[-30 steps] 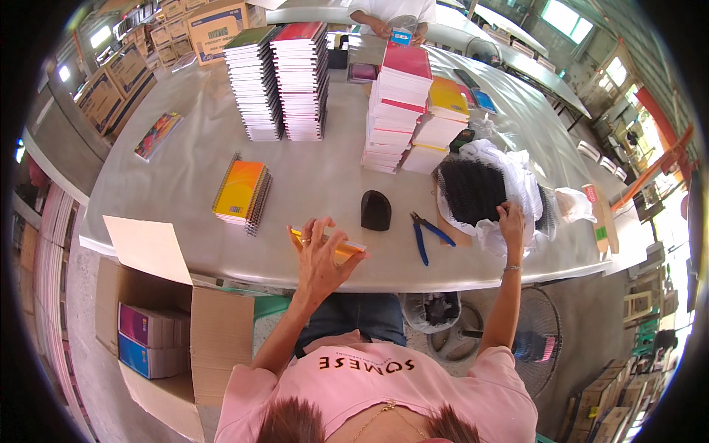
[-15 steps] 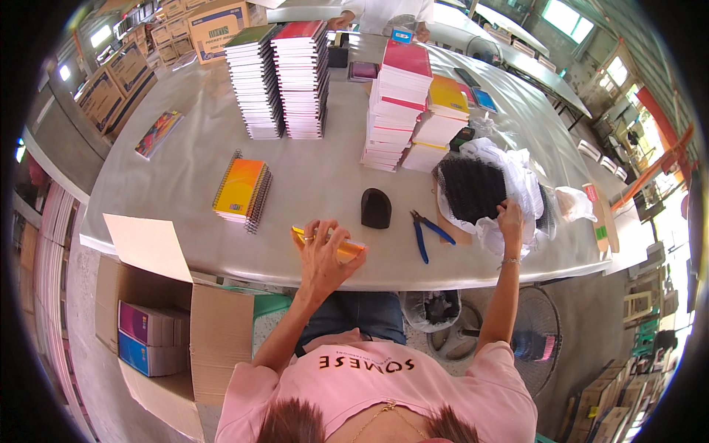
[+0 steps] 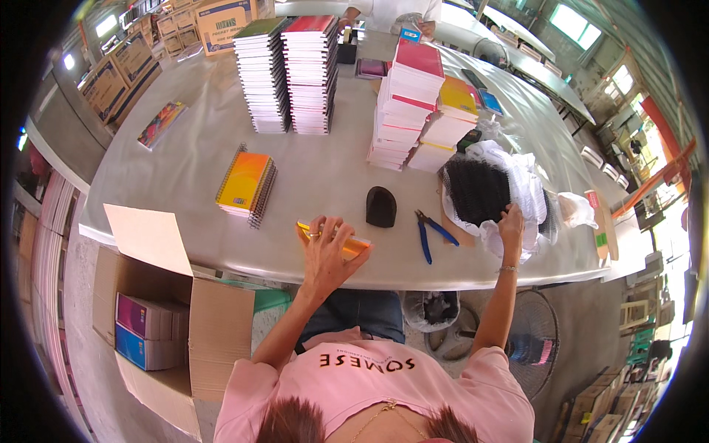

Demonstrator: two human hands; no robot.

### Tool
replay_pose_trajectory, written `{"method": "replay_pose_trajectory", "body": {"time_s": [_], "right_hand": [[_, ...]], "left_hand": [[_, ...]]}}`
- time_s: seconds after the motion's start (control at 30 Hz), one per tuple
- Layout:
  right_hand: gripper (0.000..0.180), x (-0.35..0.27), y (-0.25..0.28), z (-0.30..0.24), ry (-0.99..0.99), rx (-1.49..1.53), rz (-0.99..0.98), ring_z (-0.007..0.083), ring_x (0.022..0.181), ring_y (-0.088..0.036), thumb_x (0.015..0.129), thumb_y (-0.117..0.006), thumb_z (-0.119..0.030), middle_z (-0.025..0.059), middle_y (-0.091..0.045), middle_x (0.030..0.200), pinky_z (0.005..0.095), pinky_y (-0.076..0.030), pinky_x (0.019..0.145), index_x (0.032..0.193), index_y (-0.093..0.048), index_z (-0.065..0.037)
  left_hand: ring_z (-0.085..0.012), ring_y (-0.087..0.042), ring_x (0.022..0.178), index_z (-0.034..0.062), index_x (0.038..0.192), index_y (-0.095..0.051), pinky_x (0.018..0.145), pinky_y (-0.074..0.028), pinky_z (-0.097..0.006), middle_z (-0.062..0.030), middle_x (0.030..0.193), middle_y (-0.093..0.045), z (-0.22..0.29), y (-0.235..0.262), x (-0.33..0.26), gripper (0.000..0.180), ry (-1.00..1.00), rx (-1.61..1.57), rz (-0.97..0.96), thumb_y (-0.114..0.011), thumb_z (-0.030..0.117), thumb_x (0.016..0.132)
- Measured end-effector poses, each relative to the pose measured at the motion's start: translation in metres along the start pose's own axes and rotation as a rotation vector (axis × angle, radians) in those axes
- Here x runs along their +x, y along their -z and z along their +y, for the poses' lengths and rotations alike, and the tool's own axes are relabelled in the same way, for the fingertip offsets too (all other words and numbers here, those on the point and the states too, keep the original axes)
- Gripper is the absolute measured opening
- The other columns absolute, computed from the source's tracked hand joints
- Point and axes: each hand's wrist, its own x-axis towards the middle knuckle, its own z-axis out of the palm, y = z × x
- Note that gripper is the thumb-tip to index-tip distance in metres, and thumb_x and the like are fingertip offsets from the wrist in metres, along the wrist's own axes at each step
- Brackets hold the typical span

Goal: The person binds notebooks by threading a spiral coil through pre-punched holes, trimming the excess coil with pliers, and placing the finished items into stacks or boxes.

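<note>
From the head view I see my left hand (image 3: 325, 247) lying flat, fingers spread, on top of a yellow-orange notebook (image 3: 334, 240) that sits at the near edge of the grey table (image 3: 325, 173), right at six o'clock from the table's middle. My right hand (image 3: 509, 221) is out at about four o'clock, fingers curled into the edge of a white plastic bag (image 3: 517, 177) that holds a mass of black spiral bindings (image 3: 478, 190); I cannot tell whether the fingers pinch the plastic or one of the coils. Between the hands, just beside the notebook at its two o'clock, stands a small black rounded object (image 3: 381, 206), and near it lie blue-handled pliers (image 3: 430, 233) with their handles toward me. At nine o'clock from the left hand, well apart, rests a short pile of orange spiral-bound notebooks (image 3: 246, 184). Toward twelve o'clock stand two tall stacks of spiral notebooks (image 3: 289, 74), touching side by side, and to their right two stacks topped pink and yellow (image 3: 425, 111). Off the table at eight o'clock an open cardboard box (image 3: 159, 310) sits on the floor with purple and blue packs (image 3: 144, 332) inside.
</note>
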Motion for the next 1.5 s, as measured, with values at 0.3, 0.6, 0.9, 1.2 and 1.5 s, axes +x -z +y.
{"method": "replay_pose_trajectory", "body": {"time_s": [0.3,0.6,0.9,1.2,1.5], "right_hand": [[0.032,-0.012,0.004,-0.022,0.044,-0.125,0.088,0.0422,0.099,-0.059,0.078,-0.054,0.003,0.0216,-0.061,0.104,0.0520,-0.046,0.084,0.110,-0.052,0.000],[0.034,-0.004,0.005,-0.007,0.042,0.047,0.034,0.0404,0.100,-0.060,0.077,-0.050,0.008,0.0239,-0.062,0.103,0.0494,-0.045,0.088,0.110,-0.056,0.003],[0.039,-0.014,0.004,-0.016,-0.002,0.017,0.068,0.0410,0.117,-0.050,0.077,-0.051,0.005,0.0205,-0.057,0.119,0.0550,-0.037,0.100,0.116,-0.054,-0.001],[0.019,0.014,-0.012,0.013,-0.002,0.001,0.101,0.0431,0.096,-0.058,0.073,-0.058,-0.006,0.0251,-0.063,0.094,0.0517,-0.043,0.087,0.091,-0.060,0.003],[0.030,0.023,-0.001,0.035,-0.006,0.064,-0.040,0.0423,0.108,-0.057,0.072,-0.056,-0.003,0.0261,-0.064,0.105,0.0496,-0.044,0.092,0.101,-0.060,0.002]], "left_hand": [[-0.0301,-0.046,0.110,0.0133,0.091,-0.058,0.096,-0.029,-0.059,-0.0050,0.106,-0.053,-0.003,-0.005,0.000,0.036,-0.002,-0.002,0.039,-0.078,0.037,0.073],[-0.0317,-0.045,0.111,0.0142,0.092,-0.058,0.094,-0.031,-0.056,-0.0051,0.107,-0.051,-0.002,-0.005,0.000,0.039,-0.016,0.020,0.044,-0.082,0.036,0.071],[-0.0324,-0.045,0.110,0.0141,0.094,-0.058,0.095,-0.030,-0.056,-0.0059,0.109,-0.053,-0.001,-0.005,0.000,0.040,-0.042,0.014,0.051,-0.082,0.036,0.070],[-0.0325,-0.044,0.111,0.0135,0.095,-0.057,0.098,-0.030,-0.051,-0.0064,0.106,-0.053,-0.002,0.001,-0.004,0.041,-0.026,0.091,0.008,-0.082,0.034,0.070],[-0.0308,-0.044,0.112,0.0134,0.096,-0.057,0.099,-0.029,-0.052,-0.0056,0.106,-0.053,0.000,-0.004,-0.002,0.041,-0.022,0.073,-0.005,-0.082,0.034,0.071]]}}
